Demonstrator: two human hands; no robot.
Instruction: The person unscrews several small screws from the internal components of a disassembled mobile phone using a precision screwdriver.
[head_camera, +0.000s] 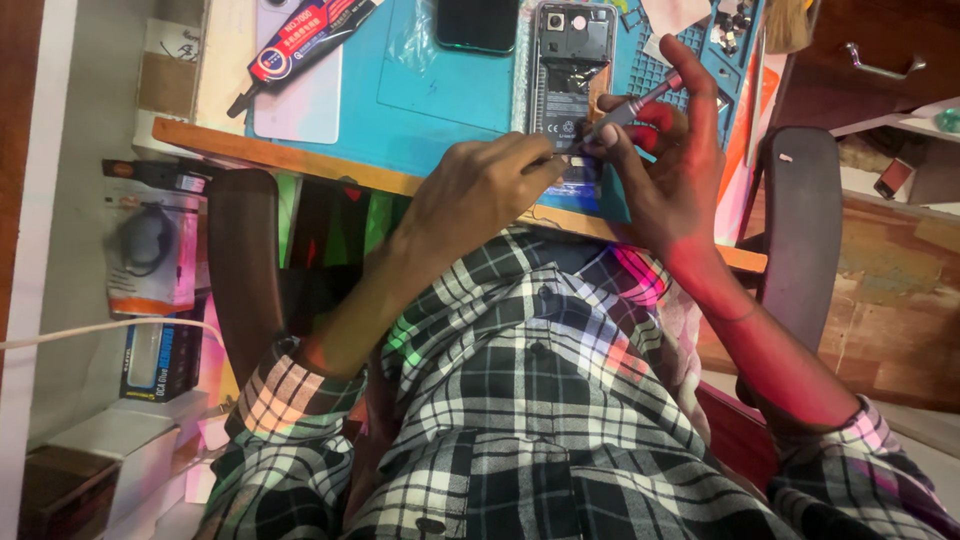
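- Step: right hand grips screwdriver, tip at opened phone
- Left hand closed, apparently steadying phone
- Next: keep tip seated, phone still

Both forearms angle inward, left hand curled palm-down, right hand in a pinching grip, fingertips nearly meeting.

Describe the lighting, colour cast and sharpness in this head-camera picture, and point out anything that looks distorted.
Head view: pink-red light tints the right hand and the checked shirt, with a green patch near the shirt's left sleeve; the blue mat is evenly lit; the opened phone is fairly sharp, the screwdriver slightly soft; the wide lens bends the desk edge and the chair arms.
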